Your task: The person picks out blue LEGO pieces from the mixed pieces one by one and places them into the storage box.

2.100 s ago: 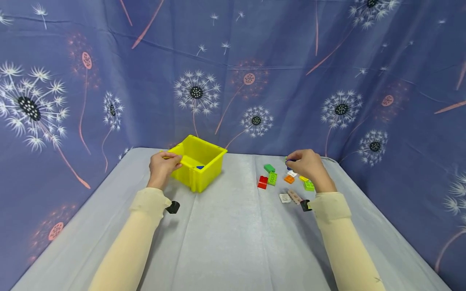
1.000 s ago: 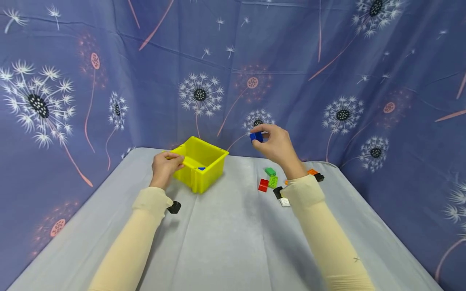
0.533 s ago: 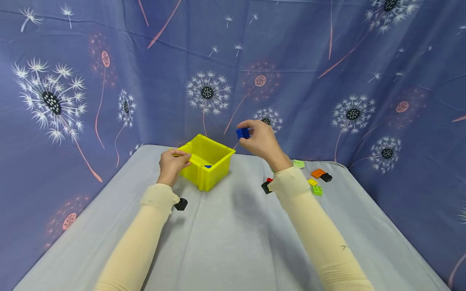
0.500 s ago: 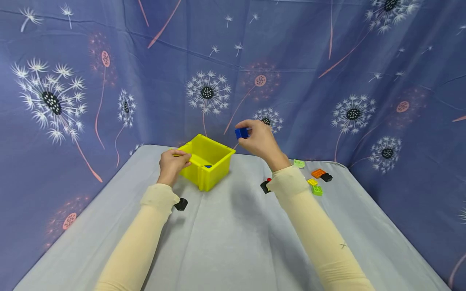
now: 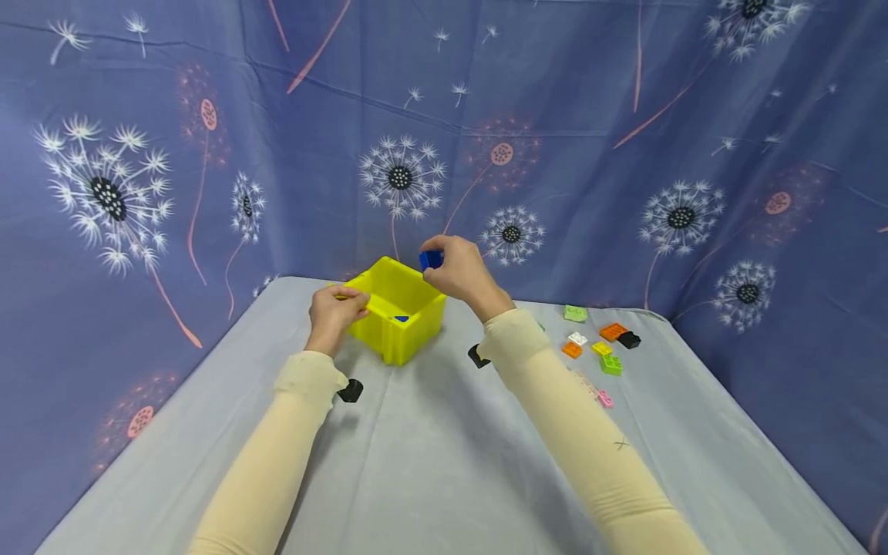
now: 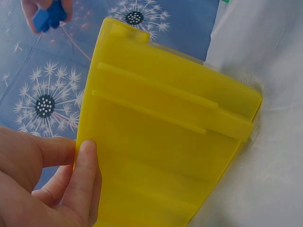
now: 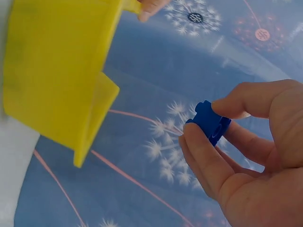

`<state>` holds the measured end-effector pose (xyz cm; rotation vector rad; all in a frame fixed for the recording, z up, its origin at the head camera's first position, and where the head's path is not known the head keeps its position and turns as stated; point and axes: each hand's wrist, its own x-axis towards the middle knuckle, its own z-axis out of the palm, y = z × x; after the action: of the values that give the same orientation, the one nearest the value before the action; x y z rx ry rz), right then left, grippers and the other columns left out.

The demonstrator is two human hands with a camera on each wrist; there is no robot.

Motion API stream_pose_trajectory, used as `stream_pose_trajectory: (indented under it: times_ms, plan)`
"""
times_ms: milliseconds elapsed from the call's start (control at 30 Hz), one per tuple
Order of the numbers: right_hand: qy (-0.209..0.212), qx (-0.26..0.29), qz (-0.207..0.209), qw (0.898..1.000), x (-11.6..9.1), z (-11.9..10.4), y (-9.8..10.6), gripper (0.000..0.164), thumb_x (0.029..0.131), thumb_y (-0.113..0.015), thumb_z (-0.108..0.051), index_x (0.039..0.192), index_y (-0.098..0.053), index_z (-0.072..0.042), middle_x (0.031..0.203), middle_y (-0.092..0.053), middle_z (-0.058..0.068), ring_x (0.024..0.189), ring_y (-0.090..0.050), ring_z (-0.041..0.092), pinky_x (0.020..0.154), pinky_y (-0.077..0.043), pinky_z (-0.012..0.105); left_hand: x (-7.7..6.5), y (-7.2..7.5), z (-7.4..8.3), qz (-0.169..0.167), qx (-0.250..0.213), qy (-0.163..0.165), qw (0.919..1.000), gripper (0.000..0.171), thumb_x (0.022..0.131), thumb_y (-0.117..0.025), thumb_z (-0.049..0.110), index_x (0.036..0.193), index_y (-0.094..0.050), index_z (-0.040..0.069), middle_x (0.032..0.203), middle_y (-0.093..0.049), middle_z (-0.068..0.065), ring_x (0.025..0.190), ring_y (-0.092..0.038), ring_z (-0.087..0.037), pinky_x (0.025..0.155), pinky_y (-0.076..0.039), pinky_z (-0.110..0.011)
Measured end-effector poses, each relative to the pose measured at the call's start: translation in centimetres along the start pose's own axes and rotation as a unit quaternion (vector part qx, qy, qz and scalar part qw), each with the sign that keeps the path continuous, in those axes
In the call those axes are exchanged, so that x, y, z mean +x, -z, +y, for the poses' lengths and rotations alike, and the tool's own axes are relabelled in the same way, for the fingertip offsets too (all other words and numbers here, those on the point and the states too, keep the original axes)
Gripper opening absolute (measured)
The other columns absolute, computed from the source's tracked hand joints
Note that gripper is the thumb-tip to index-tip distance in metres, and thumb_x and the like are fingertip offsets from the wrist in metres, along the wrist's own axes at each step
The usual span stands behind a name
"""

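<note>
A yellow bin (image 5: 405, 335) stands at the back left of the table, with a blue piece (image 5: 401, 318) partly visible inside. My left hand (image 5: 334, 314) pinches the bin's near-left rim between thumb and fingers; the left wrist view shows the thumb and fingers on either side of the wall (image 6: 156, 118). My right hand (image 5: 461, 270) holds a blue toy brick (image 5: 430, 260) above the bin's right back edge. In the right wrist view the brick (image 7: 208, 123) sits between thumb and fingertips, its studs facing away from the palm, apart from the bin.
Several loose bricks lie at the table's right: light green (image 5: 575, 313), orange (image 5: 613, 331), black (image 5: 629, 340), white (image 5: 577, 338), yellow (image 5: 601, 348), green (image 5: 611, 364) and pink (image 5: 605, 398). My right forearm hides others. A patterned curtain (image 5: 312, 154) hangs behind the table.
My right hand has picked the blue brick from the pile, lifted it, and carried it left to the bin. My left hand stays on the rim. The head view has shifted slightly.
</note>
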<state>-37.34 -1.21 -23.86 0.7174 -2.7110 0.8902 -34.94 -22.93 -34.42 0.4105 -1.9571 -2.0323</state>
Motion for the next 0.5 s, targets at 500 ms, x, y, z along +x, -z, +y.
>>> stream_pose_trajectory:
  times_ms: [500]
  plan:
    - [-0.014,-0.01,-0.059,0.998,2.1,-0.2,-4.6,0.042,0.079,-0.072,-0.015,0.12,-0.061,-0.014,0.117,-0.059,0.003,0.096,-0.058,0.016,0.074,-0.056,0.025,-0.2,0.1,-0.1,0.007,-0.001,-0.01,0.9999,0.027,0.079,-0.077,0.014,0.098,-0.063,0.0,0.099,-0.059,-0.014,0.072,-0.068,-0.02,0.081,-0.057,-0.038]
